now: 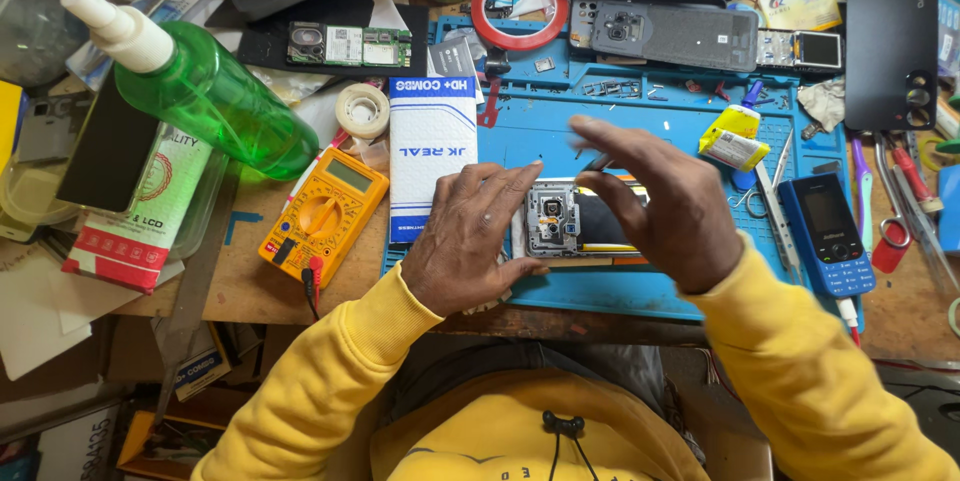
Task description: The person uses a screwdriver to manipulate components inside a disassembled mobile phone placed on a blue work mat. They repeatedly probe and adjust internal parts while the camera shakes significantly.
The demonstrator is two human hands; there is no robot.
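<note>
Opened grey smartphone (572,221) with exposed camera module lies centre on the blue silicone repair mat (620,291). Left hand (470,241) presses its 9 o'clock edge, fingers flat. Right hand (660,206) pinches a thin dark tool (598,162) at 12 o'clock. Best: pin the phone firmly, work lightly.

A matt blue rubbery mat (640,286) (scuffed) bears an opened phone (575,221) of bare metal and glossy parts.

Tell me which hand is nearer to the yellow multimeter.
Left. The left hand rests on the opened phone, just right of the multimeter. The right hand is farther right, beyond the phone, fingers pinched over it.
</note>
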